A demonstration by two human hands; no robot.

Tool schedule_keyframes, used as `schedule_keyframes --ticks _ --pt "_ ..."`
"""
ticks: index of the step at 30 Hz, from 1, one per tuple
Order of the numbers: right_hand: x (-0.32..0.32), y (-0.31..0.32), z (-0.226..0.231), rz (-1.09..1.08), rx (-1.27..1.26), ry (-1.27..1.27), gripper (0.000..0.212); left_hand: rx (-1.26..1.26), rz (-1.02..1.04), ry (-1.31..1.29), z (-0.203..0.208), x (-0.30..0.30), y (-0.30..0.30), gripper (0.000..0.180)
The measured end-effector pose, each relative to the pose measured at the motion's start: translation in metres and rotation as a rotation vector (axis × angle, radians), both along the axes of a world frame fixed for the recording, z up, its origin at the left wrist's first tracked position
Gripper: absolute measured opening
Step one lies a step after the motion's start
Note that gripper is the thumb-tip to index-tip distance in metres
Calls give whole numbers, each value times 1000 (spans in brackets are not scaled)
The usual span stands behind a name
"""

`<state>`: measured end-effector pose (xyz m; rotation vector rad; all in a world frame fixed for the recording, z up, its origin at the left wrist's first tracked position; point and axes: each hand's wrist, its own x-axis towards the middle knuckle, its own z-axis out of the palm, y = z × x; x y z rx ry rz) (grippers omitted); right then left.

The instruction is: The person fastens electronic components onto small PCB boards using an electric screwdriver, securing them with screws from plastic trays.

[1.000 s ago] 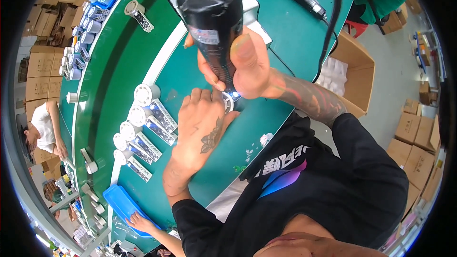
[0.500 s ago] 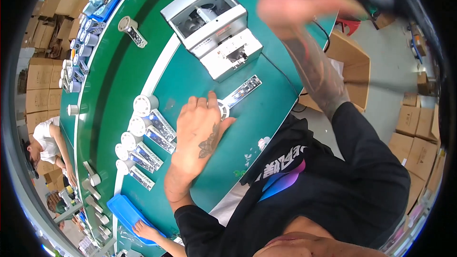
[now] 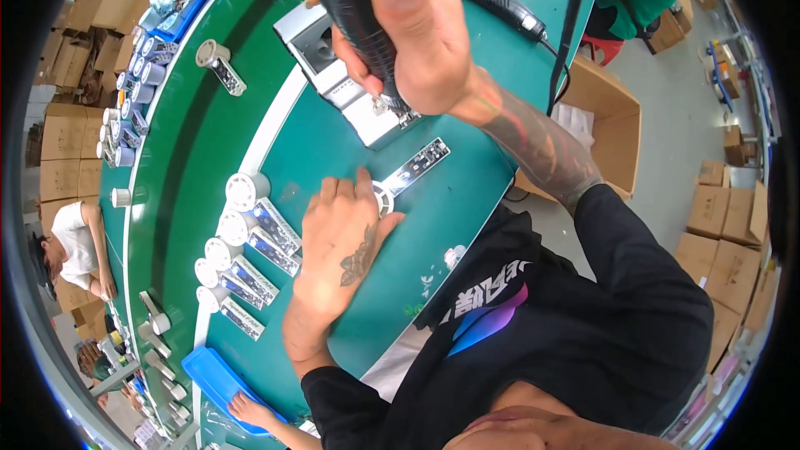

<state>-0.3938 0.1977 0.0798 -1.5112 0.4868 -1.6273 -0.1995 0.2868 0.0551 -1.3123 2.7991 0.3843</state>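
Observation:
My left hand point(image 3: 337, 229) lies on the green table with the round white head of a handheld fan point(image 3: 418, 168) between its thumb and forefinger. The fan's handle is uncovered, with a circuit board showing, and points away to the upper right. My right hand point(image 3: 433, 54) is wrapped round a black electric screwdriver point(image 3: 360, 12). The screwdriver's lower end is over the front of a white-and-grey screw feeder point(image 3: 337, 92); my hand and the tool cover much of the feeder, and the bit's exact contact is hidden.
Several fans point(image 3: 250, 262) lie in a row left of my left hand. A second electric screwdriver point(image 3: 492, 2) lies at the back. Other fans rest on the curved green belt point(image 3: 179, 158). A co-worker's hand touches a blue tray point(image 3: 208, 371). A cardboard box point(image 3: 612, 142) stands right.
My right hand has brought the screwdriver left and down over the screw feeder. My left hand stays on the fan. A person in green now shows at the upper right.

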Motion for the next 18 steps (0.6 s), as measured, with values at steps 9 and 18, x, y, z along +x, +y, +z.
schedule_keyframes --ticks 9,18 --pt "7 32 -13 86 22 -31 57 18 10 24 -1 2 -1 61" --pt "39 44 -23 225 134 -129 63 -17 -49 64 -5 6 -1 43"
